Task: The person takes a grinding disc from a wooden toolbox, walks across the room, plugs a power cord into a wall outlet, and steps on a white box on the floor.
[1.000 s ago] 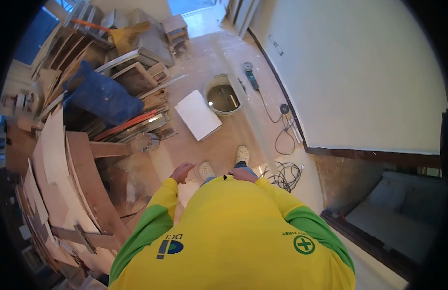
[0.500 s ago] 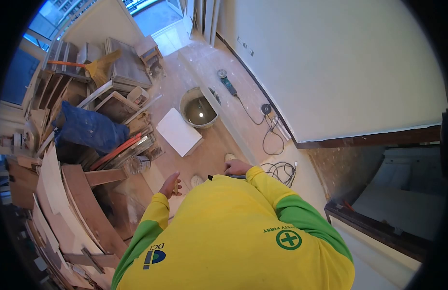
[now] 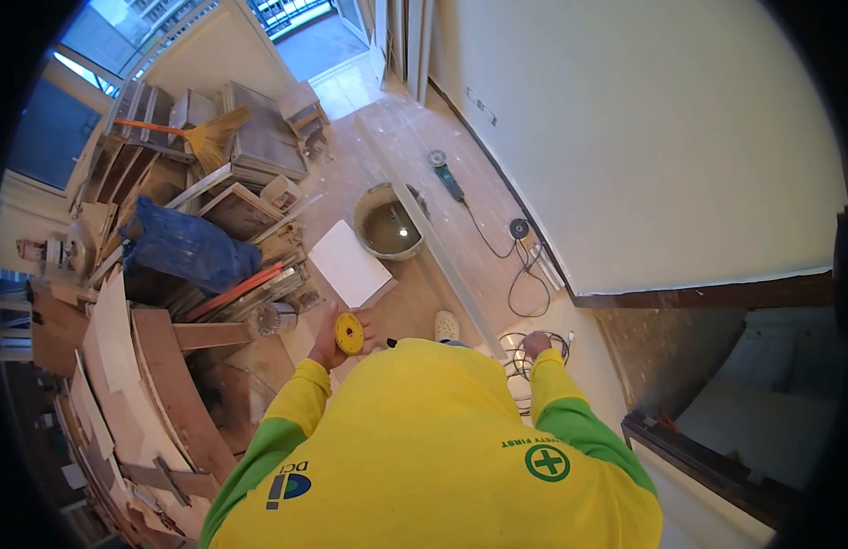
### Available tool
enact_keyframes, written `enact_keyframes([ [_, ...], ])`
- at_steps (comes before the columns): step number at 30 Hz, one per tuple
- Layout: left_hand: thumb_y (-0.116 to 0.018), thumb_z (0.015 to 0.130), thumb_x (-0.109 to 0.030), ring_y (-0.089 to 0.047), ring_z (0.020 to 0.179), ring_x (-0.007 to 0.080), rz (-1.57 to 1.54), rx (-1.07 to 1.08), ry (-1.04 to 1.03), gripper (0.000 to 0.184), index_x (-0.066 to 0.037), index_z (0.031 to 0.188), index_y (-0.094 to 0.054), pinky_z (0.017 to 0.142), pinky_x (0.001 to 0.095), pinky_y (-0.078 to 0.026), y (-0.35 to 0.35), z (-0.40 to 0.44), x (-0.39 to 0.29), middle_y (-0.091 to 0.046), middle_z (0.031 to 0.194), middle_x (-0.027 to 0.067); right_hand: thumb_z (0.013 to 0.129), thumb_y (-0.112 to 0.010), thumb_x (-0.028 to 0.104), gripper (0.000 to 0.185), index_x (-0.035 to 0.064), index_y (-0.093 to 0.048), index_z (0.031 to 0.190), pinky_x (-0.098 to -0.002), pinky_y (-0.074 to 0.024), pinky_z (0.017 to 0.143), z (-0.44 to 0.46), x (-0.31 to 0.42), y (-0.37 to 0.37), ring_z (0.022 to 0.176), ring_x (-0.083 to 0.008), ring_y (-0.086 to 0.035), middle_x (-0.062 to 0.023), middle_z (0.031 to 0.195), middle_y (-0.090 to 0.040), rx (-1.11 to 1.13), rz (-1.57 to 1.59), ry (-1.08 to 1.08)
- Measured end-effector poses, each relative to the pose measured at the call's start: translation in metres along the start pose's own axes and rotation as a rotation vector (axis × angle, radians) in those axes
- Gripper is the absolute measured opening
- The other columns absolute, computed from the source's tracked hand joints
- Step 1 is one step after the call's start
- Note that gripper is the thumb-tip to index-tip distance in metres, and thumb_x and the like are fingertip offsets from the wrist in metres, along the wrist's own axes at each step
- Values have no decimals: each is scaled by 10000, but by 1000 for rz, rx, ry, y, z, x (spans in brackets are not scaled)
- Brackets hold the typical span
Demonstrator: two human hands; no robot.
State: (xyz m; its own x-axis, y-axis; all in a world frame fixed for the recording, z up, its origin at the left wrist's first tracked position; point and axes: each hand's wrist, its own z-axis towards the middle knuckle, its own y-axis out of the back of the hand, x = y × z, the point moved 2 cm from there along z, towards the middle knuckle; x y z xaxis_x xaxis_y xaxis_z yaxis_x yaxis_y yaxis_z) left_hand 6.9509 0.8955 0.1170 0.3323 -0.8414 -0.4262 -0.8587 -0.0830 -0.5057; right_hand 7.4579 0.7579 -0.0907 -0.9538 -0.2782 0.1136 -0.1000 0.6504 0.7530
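Note:
My left hand [image 3: 325, 340] is closed around the edge of a yellow grinding wheel [image 3: 349, 335], a round disc with a small dark centre. Its flat face is turned up toward me. Out to the right, my right hand [image 3: 536, 345] is held with curled fingers above a coil of dark cable [image 3: 563, 343] on the floor. Whatever may be inside that hand is hidden, and I cannot tell if it touches the cable. Further ahead an angle grinder [image 3: 450, 180] lies on the floor, its cord running back toward me.
A bucket [image 3: 360, 224] of murky liquid stands ahead beside a white box [image 3: 346, 265]. A long straight bar [image 3: 442, 265] lies along the floor. Stacked boards [image 3: 182, 393], a blue sack [image 3: 191, 247] and a broom [image 3: 214, 137] crowd the left. A wall [image 3: 625, 137] bounds the right.
My left hand has turned, bringing the yellow wheel's face into view. My right hand has swung away from my waist to the right, over the cable coil. The view has shifted slightly.

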Motion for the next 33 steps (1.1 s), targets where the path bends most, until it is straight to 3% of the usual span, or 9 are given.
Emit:
enact_keyframes([
  [6, -362, 893, -663, -621, 954, 368, -59, 55, -7, 659, -141, 1291, -417, 704, 567, -520, -40, 1, -17, -595, 1091, 133, 686, -705, 204, 166, 84, -711, 801, -384, -533, 648, 47, 48, -26, 730, -238, -669, -80, 777, -690, -311, 181, 7],
  [8, -354, 902, -645, -619, 952, 376, -42, 65, -4, 638, -140, 1286, -418, 708, 574, -517, -44, 8, -19, -594, 1090, 136, 750, -652, 196, 180, 28, -686, 801, -351, -516, 586, 44, 73, 19, 626, -199, -648, -89, 745, -674, -153, 1282, -546],
  [15, -338, 918, -613, -614, 924, 393, -27, 12, -16, 594, -132, 1257, -419, 718, 598, -508, -58, 27, -17, -583, 1073, 143, 796, -602, 223, 228, 8, -656, 851, -323, -491, 514, 50, 79, 67, 583, -164, -629, -85, 718, -656, -208, 1294, -346],
  [24, -429, 881, -665, -633, 895, 375, -100, 36, -38, 597, -141, 1163, -477, 747, 519, -536, -58, 33, -8, -596, 1030, 169, 732, -620, 176, 174, 42, -686, 820, -364, -531, 673, -6, 19, 24, 699, -245, -664, -142, 744, -674, -79, 1329, -703],
  [26, -452, 875, -662, -635, 869, 337, -95, -7, -49, 589, -146, 1158, -480, 725, 485, -539, -55, 36, -4, -596, 1017, 150, 714, -648, 129, 95, 61, -686, 767, -389, -531, 651, 13, 5, -18, 747, -258, -665, -125, 736, -667, -107, 287, -52],
  [27, -476, 869, -658, -638, 843, 299, -71, -35, -48, 582, -151, 1154, -483, 704, 450, -542, -52, 36, -4, -596, 1004, 130, 714, -648, 129, 95, 61, -686, 767, -389, -531, 651, 27, -1, -46, 747, -258, -665, -125, 736, -667, -102, 265, -12],
  [30, -532, 788, -731, -572, 789, 230, 24, -70, -31, 682, -123, 1096, -507, 678, 405, -502, -59, 30, -7, -544, 977, 75, 703, -666, 126, 64, 73, -681, 736, -407, -523, 631, 42, -8, -73, 769, -272, -665, -120, 740, -661, -77, 836, -270],
  [32, -527, 791, -735, -563, 781, 193, 75, -93, -18, 686, -120, 1097, -516, 649, 372, -486, -59, 29, -5, -542, 963, 54, 808, -536, 203, 256, 0, -658, 708, -393, -507, 565, 25, 7, -30, 582, -250, -632, -155, 764, -670, -297, 439, 45],
  [33, -523, 795, -734, -564, 785, 188, 93, -109, -40, 688, -114, 1090, -525, 656, 370, -488, -56, 31, -4, -544, 965, 49, 802, -536, 288, 336, -16, -661, 734, -389, -511, 568, 3, 28, 29, 586, -267, -629, -173, 774, -661, -58, 1131, -505],
])
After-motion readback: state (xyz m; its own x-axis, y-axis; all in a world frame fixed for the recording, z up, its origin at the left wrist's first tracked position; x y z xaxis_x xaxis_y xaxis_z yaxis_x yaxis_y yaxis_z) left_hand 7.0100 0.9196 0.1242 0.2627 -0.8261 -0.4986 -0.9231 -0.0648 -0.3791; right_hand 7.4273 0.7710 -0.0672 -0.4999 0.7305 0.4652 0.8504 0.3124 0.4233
